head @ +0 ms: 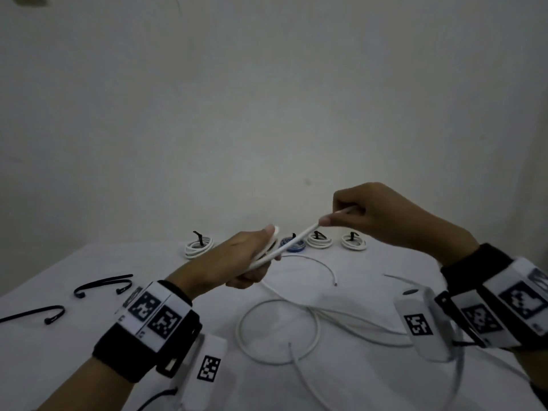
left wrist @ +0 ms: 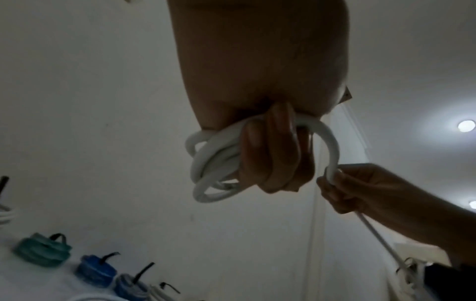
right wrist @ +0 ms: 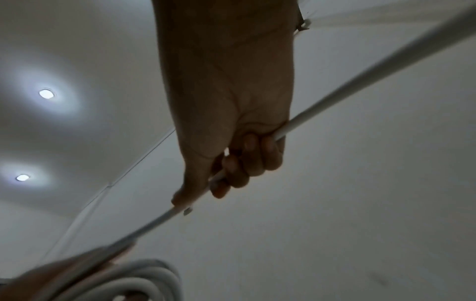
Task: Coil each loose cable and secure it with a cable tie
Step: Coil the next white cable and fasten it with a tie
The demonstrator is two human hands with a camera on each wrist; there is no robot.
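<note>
Left hand (head: 234,264) grips the coil (left wrist: 206,163), right hand (head: 375,213) pinches the white cable (head: 296,238): best pull taut, next loop against the coil.
</note>
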